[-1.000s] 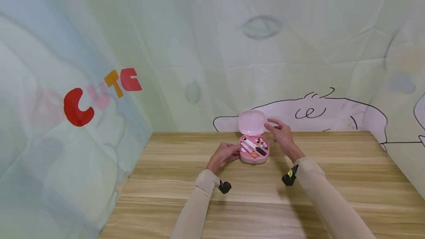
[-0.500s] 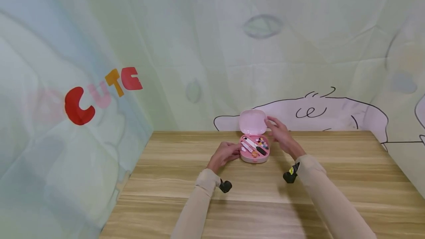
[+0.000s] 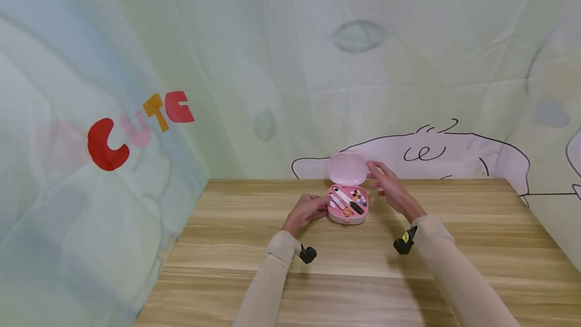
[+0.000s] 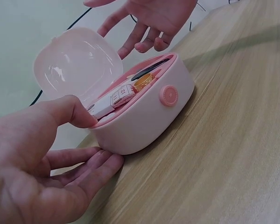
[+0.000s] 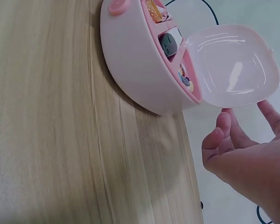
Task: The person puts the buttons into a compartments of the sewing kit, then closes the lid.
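A pink sewing kit box stands at the table's back edge with its pale pink lid raised on the far side. Inside lie a tape measure, a black-handled tool and several coloured buttons. My left hand holds the box's left side, thumb on the rim and the other fingers low against the wall. Beside the lid is my right hand, its fingers loosely extended and two fingertips right at the lid's edge in the right wrist view.
The wood-grain table ends just behind the box, with a printed curtain beyond it. Dark cables show past that edge in the wrist views.
The lid has leaned further back and looks lower. My right hand has shifted slightly right along with its edge; the left hand keeps its place on the box.
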The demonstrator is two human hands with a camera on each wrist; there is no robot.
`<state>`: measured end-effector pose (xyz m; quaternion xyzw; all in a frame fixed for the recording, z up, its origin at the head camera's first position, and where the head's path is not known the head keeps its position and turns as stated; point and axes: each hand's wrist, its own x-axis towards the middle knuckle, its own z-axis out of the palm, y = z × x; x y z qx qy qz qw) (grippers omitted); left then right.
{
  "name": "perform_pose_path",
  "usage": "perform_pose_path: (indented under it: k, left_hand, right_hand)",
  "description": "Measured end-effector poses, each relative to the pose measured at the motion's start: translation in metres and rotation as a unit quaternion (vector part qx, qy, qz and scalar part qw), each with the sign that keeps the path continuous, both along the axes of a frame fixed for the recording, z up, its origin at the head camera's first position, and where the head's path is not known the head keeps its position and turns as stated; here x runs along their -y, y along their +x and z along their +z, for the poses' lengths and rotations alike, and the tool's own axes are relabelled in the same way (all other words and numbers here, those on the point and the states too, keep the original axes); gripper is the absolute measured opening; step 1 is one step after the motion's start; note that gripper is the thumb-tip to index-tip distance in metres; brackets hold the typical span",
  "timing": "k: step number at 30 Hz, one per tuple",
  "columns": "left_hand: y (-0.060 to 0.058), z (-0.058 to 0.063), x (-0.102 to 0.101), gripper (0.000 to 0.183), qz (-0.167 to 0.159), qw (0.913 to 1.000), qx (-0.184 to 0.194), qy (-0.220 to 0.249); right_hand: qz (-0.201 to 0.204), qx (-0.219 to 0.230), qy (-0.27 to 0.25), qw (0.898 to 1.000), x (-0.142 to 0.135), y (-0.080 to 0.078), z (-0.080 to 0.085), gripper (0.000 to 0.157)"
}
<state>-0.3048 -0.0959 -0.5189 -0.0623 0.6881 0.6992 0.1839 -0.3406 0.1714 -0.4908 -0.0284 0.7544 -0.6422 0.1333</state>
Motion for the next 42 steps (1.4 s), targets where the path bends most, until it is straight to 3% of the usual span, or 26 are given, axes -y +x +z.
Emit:
perform_pose_path:
  k: [8, 19, 28, 35, 42]
  left_hand:
    - [0.0, -0.002, -0.001, 0.027, 0.001, 1.0, 0.005, 0.006]
    - [-0.002, -0.001, 0.0, 0.029, 0.002, 0.9999, 0.005, 0.012]
    - [-0.003, -0.001, -0.001, 0.039, 0.02, 0.9992, 0.015, 0.03]
    - [-0.003, 0.001, -0.001, 0.056, 0.024, 0.9993, 0.022, 0.017]
    - [-0.002, 0.003, 0.0, 0.052, 0.015, 0.9998, 0.017, 0.0]
  right_hand:
    - [0.008, -0.013, 0.011, 1.0, -0.002, 0.009, 0.0, 0.085]
    - [0.031, -0.076, 0.038, 0.996, -0.004, 0.026, -0.006, 0.054]
    - [0.05, -0.116, 0.065, 0.99, -0.008, 0.038, -0.015, 0.053]
    - [0.038, -0.143, 0.099, 0.984, -0.002, 0.045, -0.027, 0.055]
    - [0.043, -0.149, 0.112, 0.982, 0.002, 0.048, -0.034, 0.063]
